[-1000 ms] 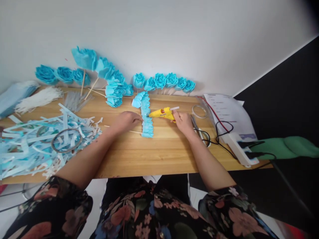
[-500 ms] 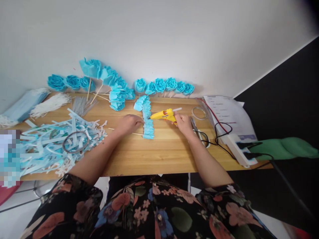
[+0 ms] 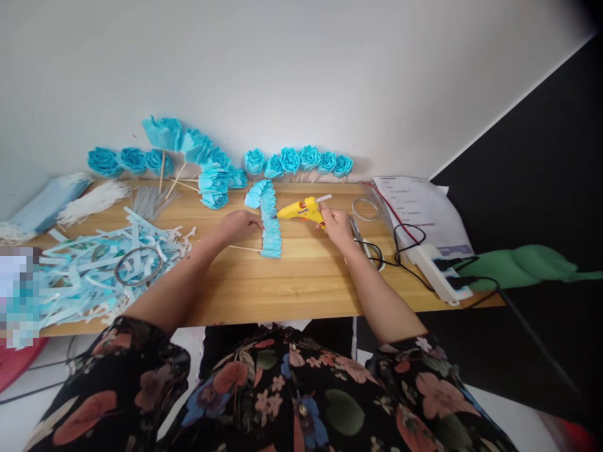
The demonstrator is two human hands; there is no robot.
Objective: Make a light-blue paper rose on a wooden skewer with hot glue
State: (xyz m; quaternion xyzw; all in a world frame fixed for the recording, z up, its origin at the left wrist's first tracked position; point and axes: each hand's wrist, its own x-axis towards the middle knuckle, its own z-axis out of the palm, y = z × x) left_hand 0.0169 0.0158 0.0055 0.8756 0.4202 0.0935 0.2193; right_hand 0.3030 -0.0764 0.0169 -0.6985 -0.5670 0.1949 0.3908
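Note:
A blue crepe-paper strip (image 3: 270, 216) with a scalloped edge lies lengthwise on the wooden table, a thin stick (image 3: 245, 249) at its near end. With closed fingers my left hand (image 3: 242, 225) pinches the strip's left edge. My right hand (image 3: 337, 226) is wrapped around a yellow glue gun (image 3: 300, 208), a glue stick poking from its back. The gun's nozzle points left, right at the strip's right edge; whether it touches the paper I cannot tell.
Blue paper roses (image 3: 291, 160) line the wall, several on sticks. Paper scraps (image 3: 108, 267) and a ring cover the table's left side. To the right are scissors (image 3: 362, 238), a tape roll (image 3: 365, 209), printed sheets (image 3: 414, 207) and a power strip (image 3: 440, 276) with black cables.
The whole view has shifted slightly. The glue gun's nozzle sits a little higher along the strip, and the strip's middle looks straighter and less covered by my left fingers.

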